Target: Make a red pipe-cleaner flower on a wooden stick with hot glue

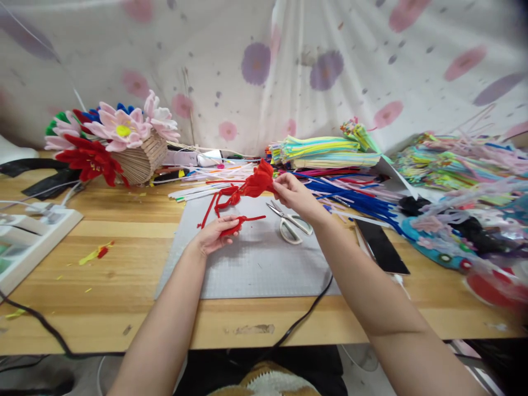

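My left hand [218, 233] is closed around a small red pipe-cleaner petal [233, 227], whose thin stem points right. Farther back, my right hand [293, 193] pinches a bundle of red pipe-cleaner petals [259, 179] by its right end, above the mat's far edge. Loose red pipe-cleaner pieces [226, 201] lie just left of that bundle. Scissors [289, 224] with pale handles rest on the grey cutting mat [264, 275], below my right hand, blades slightly apart.
Finished pipe-cleaner flowers stand in a woven basket [142, 157] at the back left. Pipe-cleaner bundles [322, 151] fill the back and right. A black phone [381, 246] lies right of the mat, a white power strip [37, 236] far left. A black cable [305, 316] crosses the front edge.
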Demonstrator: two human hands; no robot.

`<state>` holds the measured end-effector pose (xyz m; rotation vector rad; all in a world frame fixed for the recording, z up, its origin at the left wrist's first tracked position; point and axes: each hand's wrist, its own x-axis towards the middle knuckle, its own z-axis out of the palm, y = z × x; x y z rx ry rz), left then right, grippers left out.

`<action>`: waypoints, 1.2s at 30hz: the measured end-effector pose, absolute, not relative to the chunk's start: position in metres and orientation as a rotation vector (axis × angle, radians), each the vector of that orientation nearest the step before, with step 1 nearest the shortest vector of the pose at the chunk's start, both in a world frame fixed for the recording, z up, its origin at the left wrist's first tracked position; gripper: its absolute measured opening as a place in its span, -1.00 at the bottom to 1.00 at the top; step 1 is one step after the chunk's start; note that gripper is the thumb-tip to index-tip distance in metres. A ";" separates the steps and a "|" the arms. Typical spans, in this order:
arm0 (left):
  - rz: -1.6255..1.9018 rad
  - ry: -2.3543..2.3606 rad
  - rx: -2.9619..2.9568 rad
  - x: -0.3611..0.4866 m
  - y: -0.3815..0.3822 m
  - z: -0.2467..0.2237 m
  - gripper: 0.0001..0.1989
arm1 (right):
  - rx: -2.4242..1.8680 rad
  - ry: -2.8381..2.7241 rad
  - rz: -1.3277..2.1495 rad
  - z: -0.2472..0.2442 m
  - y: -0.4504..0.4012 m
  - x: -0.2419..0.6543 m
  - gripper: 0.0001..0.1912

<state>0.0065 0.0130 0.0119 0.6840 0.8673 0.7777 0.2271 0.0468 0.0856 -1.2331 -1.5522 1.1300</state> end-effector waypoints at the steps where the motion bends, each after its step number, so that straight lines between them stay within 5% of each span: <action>1: 0.771 0.874 0.686 0.007 0.013 0.012 -0.86 | -1.219 -1.481 1.223 0.084 0.045 0.227 -0.74; 12: 0.689 0.890 0.694 0.011 0.012 0.012 -0.95 | -1.083 -1.256 1.859 0.075 0.034 0.240 -0.71; 36: 0.528 0.832 0.541 0.025 0.010 0.011 -0.87 | -1.440 -1.483 1.586 0.050 0.036 0.235 -0.75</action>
